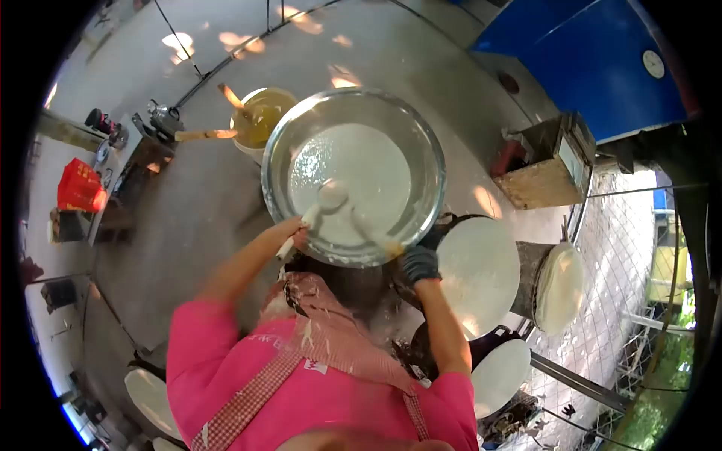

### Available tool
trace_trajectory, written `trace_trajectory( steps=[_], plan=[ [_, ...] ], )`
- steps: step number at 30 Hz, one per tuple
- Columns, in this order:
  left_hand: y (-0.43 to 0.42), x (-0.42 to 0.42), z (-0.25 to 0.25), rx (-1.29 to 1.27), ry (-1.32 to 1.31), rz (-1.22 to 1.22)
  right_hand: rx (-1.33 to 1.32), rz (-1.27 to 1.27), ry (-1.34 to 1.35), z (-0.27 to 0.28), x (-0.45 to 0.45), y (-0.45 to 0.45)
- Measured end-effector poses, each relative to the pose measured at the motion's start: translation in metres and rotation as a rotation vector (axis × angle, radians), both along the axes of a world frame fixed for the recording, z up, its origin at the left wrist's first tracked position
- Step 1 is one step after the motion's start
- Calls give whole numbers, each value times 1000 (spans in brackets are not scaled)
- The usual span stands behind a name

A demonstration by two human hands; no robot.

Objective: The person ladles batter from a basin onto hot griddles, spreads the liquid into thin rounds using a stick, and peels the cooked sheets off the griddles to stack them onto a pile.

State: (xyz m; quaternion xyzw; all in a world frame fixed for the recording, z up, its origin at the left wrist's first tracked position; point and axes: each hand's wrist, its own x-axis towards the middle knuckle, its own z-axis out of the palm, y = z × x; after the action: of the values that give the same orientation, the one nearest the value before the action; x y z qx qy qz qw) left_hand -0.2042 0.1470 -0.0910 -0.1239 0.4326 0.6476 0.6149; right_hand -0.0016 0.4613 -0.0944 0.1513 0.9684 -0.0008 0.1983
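A wide metal basin in front of me holds a smooth white liquid. At its near left rim my left hand is closed around the pale handle of a ladle, whose round bowl is over the liquid. My right hand, in a dark glove, is at the near right rim. It is closed on a white-coated stirring tool with a yellowish part near the hand. The tool slants into the basin; its far end is hard to make out.
Behind the basin's left stands a bucket of yellowish liquid with wooden-handled tools. To the right are round white-topped surfaces, a wooden box and a blue cabinet. A bench with a red bag stands left.
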Motion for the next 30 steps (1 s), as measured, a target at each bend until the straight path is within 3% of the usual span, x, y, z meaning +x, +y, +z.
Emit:
trace_trajectory(
  steps=[2, 5, 9, 10, 13, 15, 16, 17, 19, 20, 21, 23, 25, 27, 29, 30],
  plan=[
    [0, -28, -21, -27, 41, -82, -128, -53, -44, 85, -43, -58],
    [3, -44, -47, -45, 42, -157, -228, -190, 91, 91, -34, -75],
    [5, -50, -72, -29, 28, -193, -227, -227, 149, 43, -16, -87],
    [5, -49, -74, -21, 17, -192, -330, -480, 137, 57, -20, -94],
    [5, -38, -72, 60, -59, -155, -99, -510, -120, -31, 29, -107],
    [8, -27, -54, 165, -168, -89, -153, -583, 94, -11, 41, -129],
    [13, -24, -34, 221, -223, -48, -188, -618, 202, 8, 48, -142],
    [16, -27, -20, 213, 48, -182, -215, -643, 262, 32, 53, -151],
    [9, -21, 62, 447, 208, -152, -268, -666, 388, 71, 62, -157],
    [4, -12, 108, 564, 345, -120, -90, -507, 649, 70, 75, -154],
    [0, 0, 153, 676, 479, -81, 28, -459, 709, 66, 82, -145],
    [2, 5, 248, 293, 11, 21, 390, 6, 622, 110, 78, -128],
    [-5, 2, 308, 322, -30, -49, -310, -432, 1209, 174, 54, -126],
    [-14, 2, 363, 387, 241, -105, -131, -364, 1338, 219, 45, -106],
    [-24, 7, 414, 388, 795, -57, -386, -461, 1420, 289, 39, -121],
    [-27, 7, 430, 351, 922, -38, -300, -380, 1503, 288, 37, -112]
  ],
)
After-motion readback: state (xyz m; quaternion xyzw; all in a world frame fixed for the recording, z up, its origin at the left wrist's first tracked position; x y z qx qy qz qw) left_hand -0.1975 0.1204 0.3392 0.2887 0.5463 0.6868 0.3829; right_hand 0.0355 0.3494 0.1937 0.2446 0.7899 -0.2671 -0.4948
